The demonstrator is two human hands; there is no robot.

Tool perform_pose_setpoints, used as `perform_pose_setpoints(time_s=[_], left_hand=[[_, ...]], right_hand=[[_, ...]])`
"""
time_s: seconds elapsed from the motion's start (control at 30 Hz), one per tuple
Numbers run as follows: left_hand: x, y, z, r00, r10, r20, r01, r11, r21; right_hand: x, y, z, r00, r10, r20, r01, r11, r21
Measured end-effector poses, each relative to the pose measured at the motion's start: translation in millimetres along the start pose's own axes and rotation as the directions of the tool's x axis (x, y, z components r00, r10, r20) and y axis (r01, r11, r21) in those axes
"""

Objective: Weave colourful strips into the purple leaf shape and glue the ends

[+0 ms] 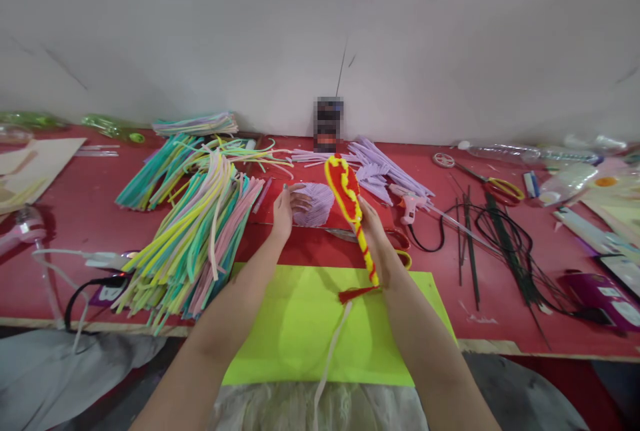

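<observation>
Red table (95, 184) against seemingly grey wall (200, 37)

The light is soft, with faint shadows on the green sheet (295, 337). Clear bottles (505, 152) shine near the counter's (95, 191) back right corner. Its far ends look stretched and blurry.

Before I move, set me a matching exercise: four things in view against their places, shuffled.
1. red-and-yellow piece
2. lilac ribbed piece
3. yellow-green sheet
4. dark stems

A. beneath the forearms, nearest the wearer
B. to the right of both hands
C. held in the right hand
D. by the fingers of the left hand

Pairs: 1-C, 2-D, 3-A, 4-B
</observation>
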State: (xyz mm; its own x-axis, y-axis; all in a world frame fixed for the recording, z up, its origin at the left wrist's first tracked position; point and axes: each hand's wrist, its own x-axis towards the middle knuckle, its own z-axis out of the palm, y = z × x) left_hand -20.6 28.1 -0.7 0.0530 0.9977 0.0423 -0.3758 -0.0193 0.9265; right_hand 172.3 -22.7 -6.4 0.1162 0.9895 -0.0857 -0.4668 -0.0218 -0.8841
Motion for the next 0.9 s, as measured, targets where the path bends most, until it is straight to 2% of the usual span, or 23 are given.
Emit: perform_pose_setpoints(time_s=[0.1,0.2,0.27,0.37,0.6,0.9], left_hand=[[-1.5,-4.4,3.6,0.996,-0.083,0.035,0.082,0.996,0.017],[-3.3,-6.6,7.4,1.000,-0.013,-0.005,0.014,0.992,0.127],[-3.6,-5.9,8.0,0.999,0.036,-0.003,-0.035,0.980,0.195],[-2.9,-4.6,6.3,0.999,0.035,0.007,-0.036,0.976,0.213],[-2.8,-6.1,4.0,0.998,0.060,0.024,-0.064,0.957,0.282],[-2.6,-5.9,4.1,0.998,0.070,0.004,-0.069,0.962,0.263]], right_hand=[[-1.0,4.8,10.0,0.997,-0.071,-0.027,0.071,0.997,0.009],[-2.2,8.6,15.1,0.994,-0.110,-0.005,0.109,0.993,-0.050],[-2.6,10.1,15.7,0.995,-0.095,0.028,0.097,0.991,-0.096],[-3.3,10.6,15.2,0.995,-0.065,0.073,0.074,0.989,-0.129],[-5.9,10.6,14.8,0.996,0.031,0.084,-0.013,0.979,-0.203],[-6.1,12.2,14.5,0.997,-0.013,0.075,0.033,0.959,-0.281]])
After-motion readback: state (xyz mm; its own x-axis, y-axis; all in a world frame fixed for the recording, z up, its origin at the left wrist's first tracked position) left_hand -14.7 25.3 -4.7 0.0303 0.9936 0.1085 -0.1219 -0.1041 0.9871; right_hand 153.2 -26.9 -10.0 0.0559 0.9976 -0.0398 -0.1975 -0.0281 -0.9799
